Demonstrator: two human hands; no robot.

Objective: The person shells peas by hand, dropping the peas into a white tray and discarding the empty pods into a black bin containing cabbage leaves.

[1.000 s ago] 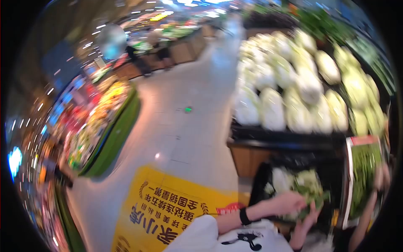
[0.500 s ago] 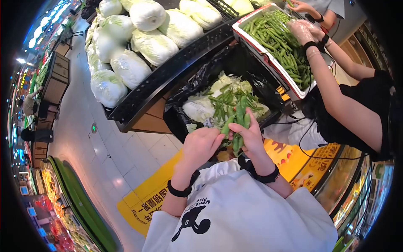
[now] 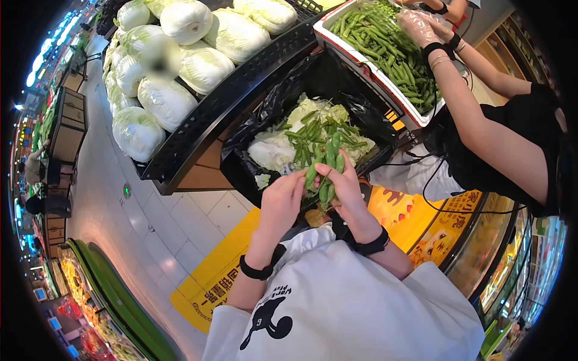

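My right hand (image 3: 345, 185) is closed around several green pea pods (image 3: 328, 171), with its thumb pressed across them. Against their left side, my left hand (image 3: 282, 200) pinches one pod between thumb and fingertips. Both hands are above the near edge of a bin lined with a black bag (image 3: 241, 141). Inside it lie pale cabbage leaves (image 3: 274, 149) and loose green pods (image 3: 310, 129). The lower ends of the held pods are partly hidden by my fingers.
At the upper right, a white box (image 3: 376, 77) holds many green pods. A co-worker's gloved hands (image 3: 421, 29) reach over it. Wrapped napa cabbages (image 3: 167, 103) are piled on a black-edged stand (image 3: 226, 96). A black cable (image 3: 439, 207) hangs at the right.
The surroundings have shifted left and slightly up or down in view as the head moved. The pods stay in my right hand, and my left fingers have stayed close on one pod.
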